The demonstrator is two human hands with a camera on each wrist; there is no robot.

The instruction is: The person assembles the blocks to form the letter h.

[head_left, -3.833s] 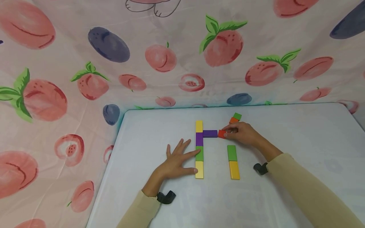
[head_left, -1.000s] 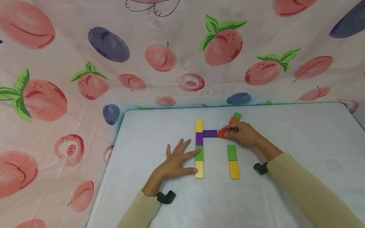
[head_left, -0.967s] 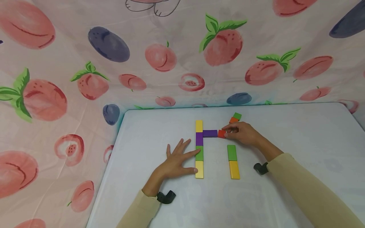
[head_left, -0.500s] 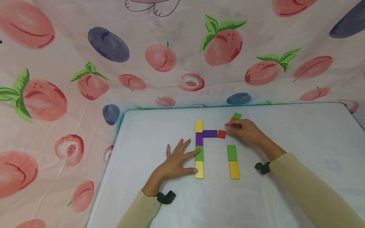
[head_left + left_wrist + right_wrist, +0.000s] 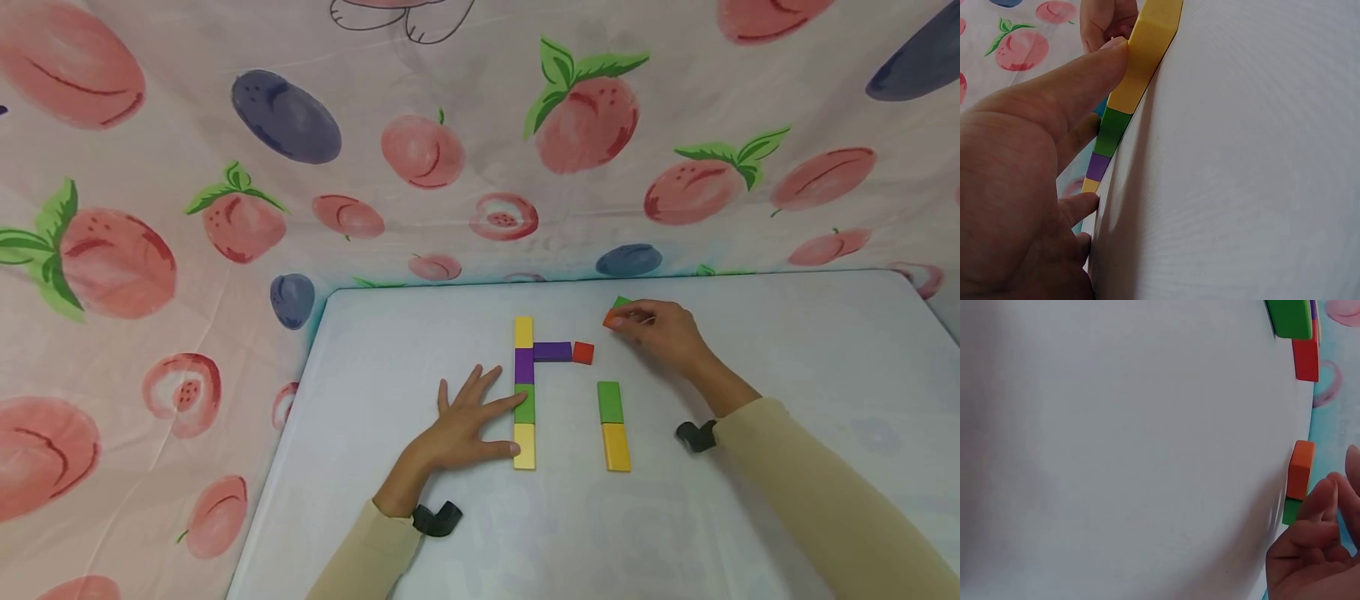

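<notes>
In the head view, a column of yellow, purple, green and pale yellow blocks (image 5: 524, 447) lies on the white table. My left hand (image 5: 461, 429) is spread beside it, index fingertip on the green block (image 5: 528, 410) and thumb on the pale yellow one. A purple block (image 5: 552, 352) extends right from the column, and a red block (image 5: 583, 353) adjoins its end. At the upper right, my right hand (image 5: 663, 333) reaches over an orange block (image 5: 608, 319) and a small green block (image 5: 622, 301). The right wrist view shows its bent fingertips just above the orange block (image 5: 1300, 469), apparently not gripping it.
To the right of the column, a green block (image 5: 611, 402) and a yellow-orange block (image 5: 617, 448) lie end to end. The table (image 5: 420, 333) meets a fruit-printed cloth (image 5: 427, 208) at its back and left edges.
My right hand has let go of the red block, which stays at the purple block's end. The hand has moved up and right to the orange block. My left hand has not moved.
</notes>
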